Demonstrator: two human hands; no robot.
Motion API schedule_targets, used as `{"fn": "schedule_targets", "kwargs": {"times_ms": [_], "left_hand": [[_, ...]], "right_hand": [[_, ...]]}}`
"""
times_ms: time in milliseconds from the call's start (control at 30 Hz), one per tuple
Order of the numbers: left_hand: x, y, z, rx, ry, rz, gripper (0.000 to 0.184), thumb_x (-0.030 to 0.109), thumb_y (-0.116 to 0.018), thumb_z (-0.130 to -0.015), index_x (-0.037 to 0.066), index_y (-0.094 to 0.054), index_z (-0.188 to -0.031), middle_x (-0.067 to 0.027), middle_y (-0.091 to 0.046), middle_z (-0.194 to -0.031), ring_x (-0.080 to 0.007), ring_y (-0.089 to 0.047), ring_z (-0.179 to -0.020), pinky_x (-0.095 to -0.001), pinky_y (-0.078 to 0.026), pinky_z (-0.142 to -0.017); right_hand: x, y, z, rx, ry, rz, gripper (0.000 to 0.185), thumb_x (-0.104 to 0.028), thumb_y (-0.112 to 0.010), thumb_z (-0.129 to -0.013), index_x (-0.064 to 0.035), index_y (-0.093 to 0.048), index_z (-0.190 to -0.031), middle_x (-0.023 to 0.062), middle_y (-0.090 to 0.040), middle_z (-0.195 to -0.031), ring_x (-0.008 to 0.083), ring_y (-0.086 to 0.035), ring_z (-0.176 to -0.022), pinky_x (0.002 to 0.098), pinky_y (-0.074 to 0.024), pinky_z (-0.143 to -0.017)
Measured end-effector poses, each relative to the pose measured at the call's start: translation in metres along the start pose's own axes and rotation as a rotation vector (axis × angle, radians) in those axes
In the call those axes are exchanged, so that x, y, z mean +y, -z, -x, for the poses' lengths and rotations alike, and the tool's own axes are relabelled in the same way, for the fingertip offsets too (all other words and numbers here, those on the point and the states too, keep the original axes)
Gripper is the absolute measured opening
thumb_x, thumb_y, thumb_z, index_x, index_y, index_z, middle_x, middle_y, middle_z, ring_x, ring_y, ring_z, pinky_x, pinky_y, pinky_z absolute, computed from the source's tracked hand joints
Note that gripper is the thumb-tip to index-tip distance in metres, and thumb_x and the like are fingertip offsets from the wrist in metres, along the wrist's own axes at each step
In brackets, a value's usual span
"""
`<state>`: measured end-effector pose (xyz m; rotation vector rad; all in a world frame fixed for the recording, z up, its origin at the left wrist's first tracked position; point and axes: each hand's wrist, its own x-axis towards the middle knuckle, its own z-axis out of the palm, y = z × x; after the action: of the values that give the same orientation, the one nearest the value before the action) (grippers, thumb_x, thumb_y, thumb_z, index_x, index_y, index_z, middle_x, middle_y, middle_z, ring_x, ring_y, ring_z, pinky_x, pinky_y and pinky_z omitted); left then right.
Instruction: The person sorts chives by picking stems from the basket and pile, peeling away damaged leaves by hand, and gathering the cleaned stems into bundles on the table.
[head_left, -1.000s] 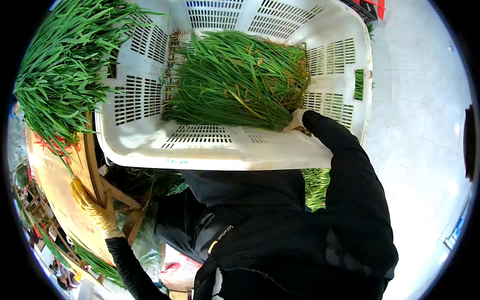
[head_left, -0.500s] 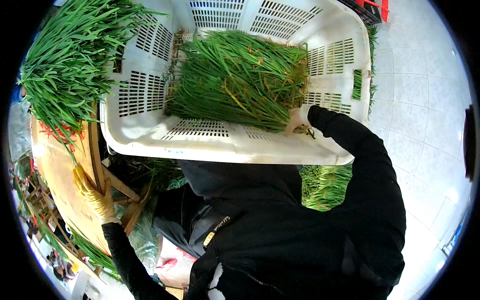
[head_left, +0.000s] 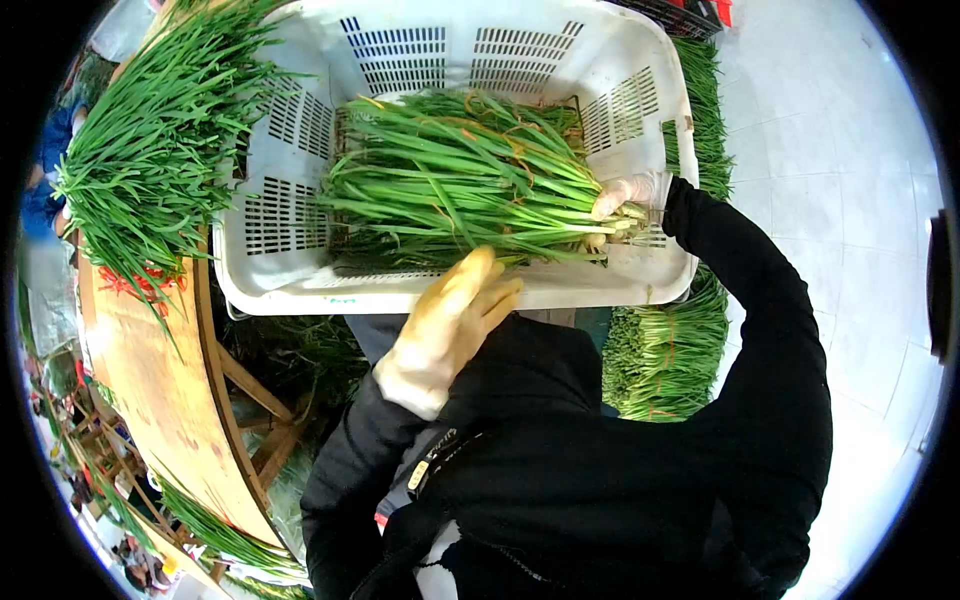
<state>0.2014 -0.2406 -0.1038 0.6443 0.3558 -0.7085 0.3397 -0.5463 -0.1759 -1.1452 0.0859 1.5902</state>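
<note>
A big white slotted crate point(head_left: 450, 297) stands in front of me with long greens in it. My right hand point(head_left: 632, 193), in a pale glove, is closed round the whitish root ends of a bunch of green onions point(head_left: 470, 180). The leaves of that bunch stretch left across the other greens in the crate. At the near rim, my left hand point(head_left: 450, 330) wears a yellow-and-white glove. Its fingers are extended and slightly apart, with nothing visible in them, close to the leaves; whether it touches them I cannot tell.
On my left a wooden table point(head_left: 165, 370) bears a large pile of greens point(head_left: 160, 150) with red ties point(head_left: 145, 283). More greens lie under the table. Tied bundles point(head_left: 665, 350) stand at the crate's right, by the tiled floor point(head_left: 790, 240). A black crate point(head_left: 675, 15) is at the far right.
My left hand has left the table's edge and come right to the crate's near rim. My right hand has risen slightly, with the bunch now lifted and spread above the other greens.
</note>
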Motion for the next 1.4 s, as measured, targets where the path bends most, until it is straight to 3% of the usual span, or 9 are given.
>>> {"fn": "schedule_targets", "kwargs": {"times_ms": [200, 433, 467, 600, 767, 867, 1000, 1200, 1400], "left_hand": [[-0.004, -0.009, -0.071, -0.098, 0.072, 0.016, 0.099, 0.056, -0.063, -0.068, 0.010, -0.009, -0.137, -0.0204, -0.016, -0.138, -0.0349, -0.023, -0.125, -0.0519, -0.023, -0.101], [-0.008, 0.016, -0.085, 0.234, 0.089, 0.037, 0.034, 0.025, -0.067, -0.075, 0.008, -0.056, -0.103, -0.0084, -0.060, -0.089, -0.0206, -0.058, -0.079, -0.0352, -0.051, -0.067], [-0.008, 0.010, -0.080, 0.268, -0.033, 0.096, 0.035, 0.025, -0.068, -0.074, 0.005, -0.055, -0.100, -0.0074, -0.061, -0.079, -0.0199, -0.059, -0.076, -0.0322, -0.051, -0.065], [0.026, 0.040, -0.054, 0.142, 0.062, 0.110, 0.022, 0.018, -0.066, -0.075, 0.009, -0.056, -0.093, -0.0059, -0.061, -0.086, -0.0167, -0.059, -0.076, -0.0316, -0.052, -0.068], [0.035, 0.045, -0.028, 0.194, -0.029, 0.090, 0.040, 0.024, -0.064, -0.076, 0.004, -0.049, -0.107, -0.0126, -0.058, -0.099, -0.0245, -0.058, -0.086, -0.0372, -0.050, -0.076], [0.038, 0.039, -0.023, 0.190, -0.064, 0.094, 0.038, 0.022, -0.064, -0.077, 0.004, -0.049, -0.107, -0.0119, -0.057, -0.101, -0.0252, -0.057, -0.087, -0.0377, -0.049, -0.079], [0.033, 0.036, -0.028, 0.177, -0.043, 0.146, 0.029, 0.021, -0.065, -0.077, 0.004, -0.053, -0.098, -0.0102, -0.060, -0.093, -0.0214, -0.059, -0.078, -0.0326, -0.052, -0.068], [0.035, 0.013, 0.004, 0.264, -0.122, 0.131, 0.026, 0.021, -0.061, -0.079, 0.006, -0.051, -0.098, -0.0082, -0.056, -0.096, -0.0224, -0.055, -0.089, -0.0360, -0.047, -0.083], [0.051, 0.003, 0.049, 0.271, -0.168, 0.153, 0.035, 0.017, -0.060, -0.078, 0.004, -0.049, -0.108, -0.0139, -0.053, -0.109, -0.0246, -0.053, -0.097, -0.0365, -0.043, -0.090]], "right_hand": [[-0.014, -0.087, -0.007, 0.217, 0.205, -0.022, 0.043, -0.038, -0.053, -0.082, -0.0047, -0.053, -0.109, 0.0088, -0.061, -0.096, 0.0135, -0.058, -0.071, 0.0264, -0.0490, -0.070], [-0.057, -0.140, -0.035, 0.089, -0.154, 1.111, 0.071, -0.074, -0.037, -0.070, -0.0125, -0.059, -0.098, 0.0067, -0.063, -0.087, 0.0174, -0.061, -0.078, 0.0311, -0.0464, -0.076], [-0.091, -0.174, -0.009, 0.222, -0.285, 1.397, 0.060, -0.059, -0.040, -0.083, -0.0024, -0.061, -0.088, 0.0070, -0.062, -0.070, 0.0141, -0.059, -0.062, 0.0275, -0.0488, -0.054], [-0.092, -0.105, 0.019, 0.095, 0.407, 0.400, 0.051, -0.045, -0.041, -0.088, 0.0014, -0.058, -0.102, 0.0118, -0.064, -0.079, 0.0132, -0.057, -0.056, 0.0199, -0.0462, -0.044], [-0.039, -0.025, -0.016, 0.448, -0.073, 0.679, 0.032, -0.029, -0.050, -0.085, 0.0014, -0.059, -0.081, 0.0085, -0.061, -0.073, 0.0150, -0.058, -0.060, 0.0259, -0.0497, -0.057], [-0.021, -0.043, -0.051, 0.399, -0.154, 0.780, 0.057, -0.051, -0.057, -0.075, 0.0036, -0.059, -0.092, 0.0199, -0.060, -0.092, 0.0222, -0.061, -0.078, 0.0295, -0.0502, -0.067], [-0.009, -0.088, -0.106, 0.436, -0.161, 1.117, 0.090, -0.045, -0.055, -0.078, 0.0068, -0.009, -0.134, 0.0265, -0.040, -0.125, 0.0330, -0.044, -0.113, 0.0335, -0.0408, -0.087], [0.094, 0.012, -0.173, 0.239, -0.123, 1.752, 0.027, -0.017, -0.048, -0.083, -0.0025, -0.060, -0.102, 0.0113, -0.058, -0.105, 0.0267, -0.055, -0.092, 0.0375, -0.0460, -0.070], [0.034, 0.017, -0.088, 0.298, -0.673, 1.539, 0.048, -0.037, -0.064, -0.069, -0.0053, -0.060, -0.104, 0.0140, -0.060, -0.104, 0.0303, -0.056, -0.094, 0.0412, -0.0446, -0.077]]}}
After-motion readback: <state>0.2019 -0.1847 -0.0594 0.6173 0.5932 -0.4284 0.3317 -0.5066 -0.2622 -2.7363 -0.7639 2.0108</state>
